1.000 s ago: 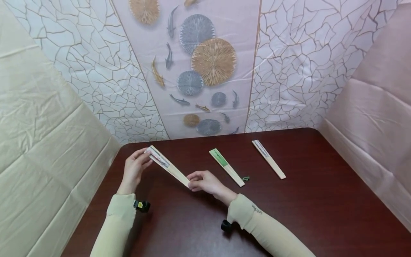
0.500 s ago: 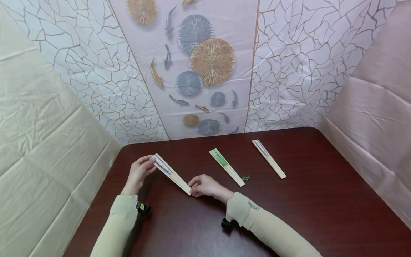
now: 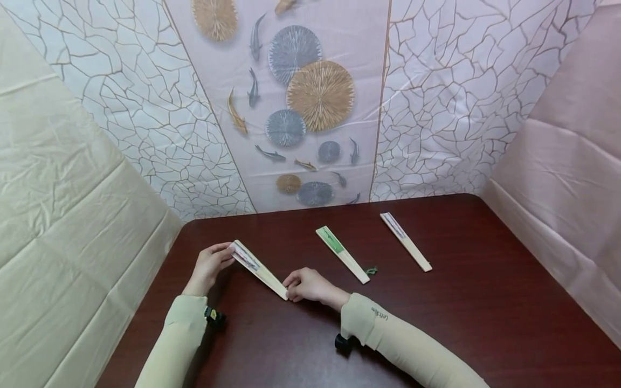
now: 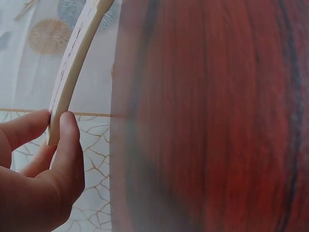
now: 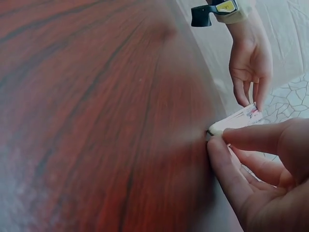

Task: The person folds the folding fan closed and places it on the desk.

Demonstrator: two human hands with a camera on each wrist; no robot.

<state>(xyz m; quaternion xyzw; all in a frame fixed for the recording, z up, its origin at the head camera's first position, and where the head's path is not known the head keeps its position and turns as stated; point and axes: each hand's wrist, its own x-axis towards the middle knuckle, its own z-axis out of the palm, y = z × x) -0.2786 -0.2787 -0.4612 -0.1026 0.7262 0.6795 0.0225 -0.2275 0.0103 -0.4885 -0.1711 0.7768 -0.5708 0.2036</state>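
Note:
A folded hand fan (image 3: 259, 270) with pale wooden ribs and a grey-and-red print slants across the left half of the table. My left hand (image 3: 208, 267) pinches its wide far end between thumb and fingers, plain to see in the left wrist view, where the fan (image 4: 72, 72) shows edge-on. At the narrow near end, my right hand (image 3: 312, 285) pinches the tip; in the right wrist view thumb and index finger (image 5: 256, 137) close on it. To the right lie two more folded fans: a green-printed fan (image 3: 343, 254) with a small green tassel (image 3: 371, 270), and a grey-printed fan (image 3: 405, 241).
The dark red wooden table (image 3: 461, 323) ends at a patterned cloth backdrop (image 3: 436, 108). Plain cloth panels slope down at the left (image 3: 73, 215) and right (image 3: 558, 188) sides. Each sleeve carries a black wrist camera (image 3: 343, 343).
Both hands have brought the fan down and toward me, its wide end shifting slightly right. The two other fans stay where they were.

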